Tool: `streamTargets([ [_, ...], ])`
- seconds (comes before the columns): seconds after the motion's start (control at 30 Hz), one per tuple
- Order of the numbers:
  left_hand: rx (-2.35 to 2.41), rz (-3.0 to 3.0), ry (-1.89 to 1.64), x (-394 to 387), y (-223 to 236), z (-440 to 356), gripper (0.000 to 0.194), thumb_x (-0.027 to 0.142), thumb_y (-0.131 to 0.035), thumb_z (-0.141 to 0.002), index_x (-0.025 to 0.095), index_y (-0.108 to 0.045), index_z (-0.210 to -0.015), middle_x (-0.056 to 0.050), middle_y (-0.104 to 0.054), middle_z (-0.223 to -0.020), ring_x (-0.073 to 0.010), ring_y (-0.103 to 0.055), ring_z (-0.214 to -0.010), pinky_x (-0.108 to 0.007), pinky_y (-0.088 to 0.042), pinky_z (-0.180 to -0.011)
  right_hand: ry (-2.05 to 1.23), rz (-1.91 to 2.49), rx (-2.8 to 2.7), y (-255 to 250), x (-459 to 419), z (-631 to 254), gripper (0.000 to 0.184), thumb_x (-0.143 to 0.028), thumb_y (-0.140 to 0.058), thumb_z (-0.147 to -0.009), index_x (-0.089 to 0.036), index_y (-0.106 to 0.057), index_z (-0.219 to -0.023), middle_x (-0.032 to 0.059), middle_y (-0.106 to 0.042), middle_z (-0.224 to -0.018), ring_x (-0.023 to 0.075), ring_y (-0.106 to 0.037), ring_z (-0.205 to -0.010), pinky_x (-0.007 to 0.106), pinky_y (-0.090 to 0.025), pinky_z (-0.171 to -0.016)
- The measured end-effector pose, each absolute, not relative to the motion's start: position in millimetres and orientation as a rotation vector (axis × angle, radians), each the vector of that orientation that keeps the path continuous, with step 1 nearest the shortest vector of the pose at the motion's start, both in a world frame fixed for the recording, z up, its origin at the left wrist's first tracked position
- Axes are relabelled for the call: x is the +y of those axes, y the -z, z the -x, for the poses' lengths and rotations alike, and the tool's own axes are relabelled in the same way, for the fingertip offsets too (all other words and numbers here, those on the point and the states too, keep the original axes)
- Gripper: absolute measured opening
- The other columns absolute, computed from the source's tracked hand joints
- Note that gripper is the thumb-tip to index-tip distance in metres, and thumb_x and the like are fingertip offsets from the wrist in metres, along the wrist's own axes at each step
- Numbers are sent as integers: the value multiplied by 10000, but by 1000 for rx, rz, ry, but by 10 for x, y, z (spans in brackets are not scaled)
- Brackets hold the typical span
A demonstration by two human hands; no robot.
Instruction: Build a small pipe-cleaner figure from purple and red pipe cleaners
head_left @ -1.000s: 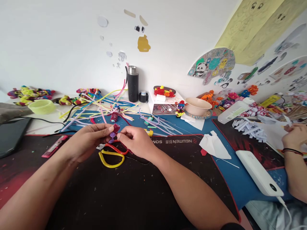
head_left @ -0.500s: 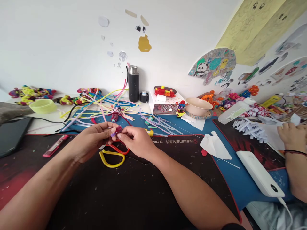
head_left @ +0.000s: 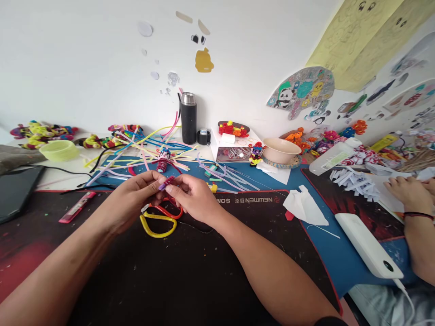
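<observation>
Between my fingertips is a small coiled pipe cleaner piece (head_left: 167,182), dark red with a purple part. My left hand (head_left: 144,192) pinches its left side, and my right hand (head_left: 193,194) grips its right side. A dark red strand rises from it toward a pipe cleaner doll (head_left: 163,160) just beyond my hands; whether they join is hard to make out. Below my fingers, on the black mat (head_left: 190,271), lie scissors with one yellow and one red handle (head_left: 159,234); their blades are hidden by my hands.
Loose pipe cleaners (head_left: 149,142) spread behind my hands. A black thermos (head_left: 189,118) stands by the wall, a beige bowl (head_left: 281,151) farther right. At right lie a white power bank (head_left: 369,246) and crumpled tissue (head_left: 305,204); another person's hand (head_left: 406,194) rests near paper strips (head_left: 355,183).
The coiled piece has turned slightly in my fingers and shows more of its dark red side. At right, the other person's hand has shifted left, and a second hand shows at the edge.
</observation>
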State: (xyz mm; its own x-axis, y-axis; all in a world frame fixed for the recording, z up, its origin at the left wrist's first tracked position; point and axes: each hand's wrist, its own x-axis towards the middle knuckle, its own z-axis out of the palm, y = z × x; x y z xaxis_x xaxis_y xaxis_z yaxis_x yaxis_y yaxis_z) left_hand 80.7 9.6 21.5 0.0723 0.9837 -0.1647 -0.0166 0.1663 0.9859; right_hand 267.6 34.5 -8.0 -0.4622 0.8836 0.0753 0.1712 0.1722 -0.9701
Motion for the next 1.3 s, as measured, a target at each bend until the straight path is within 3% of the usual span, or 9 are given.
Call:
streamTargets([
  [0.27,1303,-1091,-1038,120,-200,-773,484,544,-994,-541,203,-749,-780,6,-697,-702,-141,-576,-640,-248,-452,-605,-1457,913,-1682,88,350,-2653,311,-509,-733,-978,-210,-651,-1002,-40,-643,-687,117,-577,-552,248,-450,-541],
  [0.47,1293,-1207,-1017,129,-162,-631,510,708,-862,-734,207,-781,-781,-37,-740,-716,-194,-640,-693,-301,-520,-686,-1420,929,-1705,63,334,-2671,309,-518,-714,-996,-217,-656,-1028,-19,-679,-763,132,-602,-603,255,-454,-557],
  [0.57,1339,-1334,-940,115,-235,-623,488,688,-886,-704,216,-789,-781,-36,-755,-743,-212,-653,-728,-311,-527,-705,-1353,950,-1772,68,329,-2672,265,-487,-696,-1015,-223,-677,-1028,-6,-692,-782,149,-628,-649,266,-461,-586],
  [0.77,1385,-1342,-962,101,-346,-781,517,709,-892,-614,226,-732,-711,-5,-700,-645,-180,-594,-621,-298,-493,-626,-1239,1029,-1864,76,333,-2666,304,-505,-664,-1031,-226,-634,-914,5,-689,-769,171,-635,-692,275,-443,-598],
  [1.1,1491,-1361,-1002,111,-210,-752,575,769,-822,-711,213,-701,-800,8,-702,-675,-172,-600,-633,-279,-462,-601,-1304,1019,-1876,40,296,-2645,241,-451,-692,-1023,-227,-667,-938,-31,-646,-690,141,-577,-616,263,-390,-579],
  [1.3,1425,-1301,-1042,139,-163,-717,540,731,-829,-738,213,-674,-740,14,-654,-634,-152,-553,-594,-277,-431,-593,-1357,976,-1831,8,294,-2666,239,-422,-645,-1050,-225,-679,-918,-45,-621,-645,138,-594,-608,256,-430,-619],
])
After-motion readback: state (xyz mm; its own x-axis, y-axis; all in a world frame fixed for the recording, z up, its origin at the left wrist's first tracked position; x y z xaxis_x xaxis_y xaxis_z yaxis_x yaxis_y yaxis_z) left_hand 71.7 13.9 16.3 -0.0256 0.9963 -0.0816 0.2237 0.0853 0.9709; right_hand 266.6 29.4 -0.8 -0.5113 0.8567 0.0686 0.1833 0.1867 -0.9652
